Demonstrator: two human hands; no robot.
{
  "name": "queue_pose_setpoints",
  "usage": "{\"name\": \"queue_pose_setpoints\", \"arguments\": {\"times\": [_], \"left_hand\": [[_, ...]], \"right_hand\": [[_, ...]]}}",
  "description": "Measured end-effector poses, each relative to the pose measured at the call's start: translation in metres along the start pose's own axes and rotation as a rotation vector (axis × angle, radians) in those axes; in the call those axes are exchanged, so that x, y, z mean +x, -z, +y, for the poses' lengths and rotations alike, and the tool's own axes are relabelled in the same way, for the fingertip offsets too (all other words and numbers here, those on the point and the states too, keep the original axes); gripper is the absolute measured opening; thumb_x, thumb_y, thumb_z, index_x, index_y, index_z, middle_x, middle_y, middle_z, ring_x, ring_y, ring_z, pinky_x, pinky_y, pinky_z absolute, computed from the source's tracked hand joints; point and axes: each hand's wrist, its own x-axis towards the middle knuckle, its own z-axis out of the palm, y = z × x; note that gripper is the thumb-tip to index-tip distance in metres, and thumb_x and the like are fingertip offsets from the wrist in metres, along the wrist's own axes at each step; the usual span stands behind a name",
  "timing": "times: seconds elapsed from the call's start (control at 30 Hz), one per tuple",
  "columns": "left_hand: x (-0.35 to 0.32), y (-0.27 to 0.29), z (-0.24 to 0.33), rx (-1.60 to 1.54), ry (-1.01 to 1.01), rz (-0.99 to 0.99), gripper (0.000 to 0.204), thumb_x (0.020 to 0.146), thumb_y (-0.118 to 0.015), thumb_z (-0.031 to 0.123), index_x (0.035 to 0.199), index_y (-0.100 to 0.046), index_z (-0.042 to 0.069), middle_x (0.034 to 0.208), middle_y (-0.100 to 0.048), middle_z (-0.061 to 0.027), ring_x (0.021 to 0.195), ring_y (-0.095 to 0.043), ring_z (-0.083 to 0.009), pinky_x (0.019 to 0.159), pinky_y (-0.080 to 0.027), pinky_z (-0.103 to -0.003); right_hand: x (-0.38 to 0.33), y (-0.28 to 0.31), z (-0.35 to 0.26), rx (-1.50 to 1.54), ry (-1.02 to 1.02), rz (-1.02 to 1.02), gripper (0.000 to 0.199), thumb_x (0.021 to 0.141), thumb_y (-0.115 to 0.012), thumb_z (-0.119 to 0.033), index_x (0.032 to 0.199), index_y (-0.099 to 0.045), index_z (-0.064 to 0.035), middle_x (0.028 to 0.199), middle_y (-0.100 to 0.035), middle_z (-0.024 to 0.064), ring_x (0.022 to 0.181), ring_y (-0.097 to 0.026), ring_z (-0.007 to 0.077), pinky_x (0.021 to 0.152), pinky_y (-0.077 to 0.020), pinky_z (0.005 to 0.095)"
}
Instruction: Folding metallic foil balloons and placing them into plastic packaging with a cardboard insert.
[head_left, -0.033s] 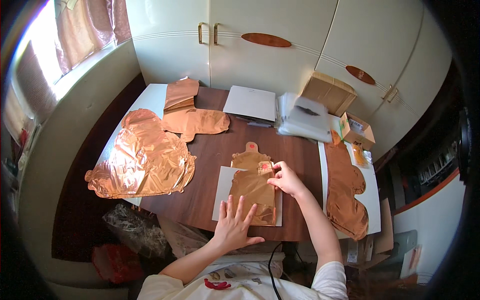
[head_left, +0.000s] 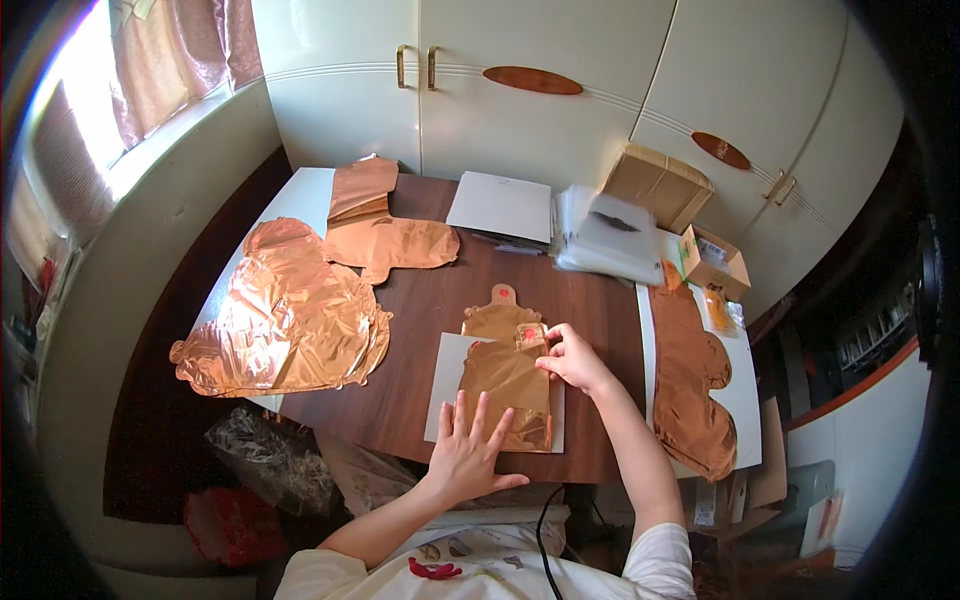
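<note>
A flat copper-coloured foil balloon (head_left: pixel 505 370) lies folded on a white card (head_left: pixel 449 360) near the table's front edge. At its far end a rounded tab with a red mark sticks out, and a small folded flap with another red mark lies along its right side. My left hand (head_left: pixel 467 455) is spread flat, its fingertips resting on the near left part of the foil and the card. Beside the flap, my right hand (head_left: pixel 575 360) pinches the foil's right edge between thumb and fingers.
Large flat foil balloons (head_left: pixel 300 310) cover the table's left side; another foil balloon (head_left: pixel 690 380) lies along the right. At the back are a stack of white cards (head_left: pixel 500 205), clear plastic bags (head_left: pixel 610 240), a cardboard box (head_left: pixel 657 185) and a small open box (head_left: pixel 715 262).
</note>
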Motion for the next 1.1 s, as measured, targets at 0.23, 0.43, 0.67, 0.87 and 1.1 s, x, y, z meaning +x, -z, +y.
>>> {"name": "queue_pose_setpoints", "arguments": {"times": [0.23, 0.43, 0.67, 0.87, 1.1], "left_hand": [[0.000, 0.003, 0.000, 0.004, 0.014, -0.025, 0.098, 0.068, -0.042, 0.080, 0.138, -0.035, 0.012, 0.137, -0.030, -0.0296, 0.126, -0.022, -0.0531, 0.100, -0.017, -0.063], [0.001, 0.001, 0.001, -0.006, 0.000, 0.004, 0.097, 0.067, -0.042, 0.080, 0.137, -0.036, 0.013, 0.136, -0.031, -0.0297, 0.126, -0.024, -0.0529, 0.099, -0.019, -0.063], [0.001, 0.004, 0.000, 0.004, 0.001, -0.012, 0.097, 0.067, -0.042, 0.080, 0.137, -0.036, 0.013, 0.136, -0.031, -0.0302, 0.125, -0.025, -0.0530, 0.099, -0.021, -0.063], [0.002, 0.004, 0.000, -0.002, 0.005, -0.016, 0.097, 0.068, -0.042, 0.080, 0.137, -0.035, 0.013, 0.136, -0.031, -0.0293, 0.126, -0.024, -0.0532, 0.099, -0.020, -0.063], [0.001, 0.002, 0.002, 0.010, 0.008, -0.013, 0.096, 0.068, -0.042, 0.080, 0.137, -0.035, 0.014, 0.136, -0.032, -0.0293, 0.125, -0.025, -0.0529, 0.099, -0.020, -0.063]], "right_hand": [[0.002, -0.007, -0.001, -0.430, 0.458, 0.265, 0.036, 0.072, -0.070, -0.008, 0.103, -0.052, -0.0040, 0.092, -0.057, 0.0108, 0.086, -0.056, 0.0249, 0.078, -0.0472, 0.0377], [0.000, -0.005, 0.012, -0.665, 0.584, 0.415, 0.041, 0.071, -0.071, -0.021, 0.106, -0.054, -0.0082, 0.111, -0.052, 0.0096, 0.107, -0.047, 0.0298, 0.092, -0.0368, 0.0420], [-0.033, -0.009, 0.000, -0.986, 0.511, -0.179, 0.126, 0.044, -0.057, -0.085, 0.144, -0.012, -0.0219, 0.149, -0.003, 0.0138, 0.137, 0.001, 0.0363, 0.107, -0.0019, 0.0573], [-0.009, 0.000, 0.012, -0.876, 0.451, 0.234, 0.097, 0.063, -0.058, -0.072, 0.135, -0.035, -0.0116, 0.141, -0.026, 0.0158, 0.130, -0.024, 0.0355, 0.101, -0.0214, 0.0552], [0.021, 0.011, 0.022, -0.852, 0.453, 0.564, 0.044, 0.071, -0.067, -0.049, 0.094, -0.055, -0.0131, 0.104, -0.050, 0.0057, 0.104, -0.045, 0.0254, 0.084, -0.0343, 0.0476]]}}
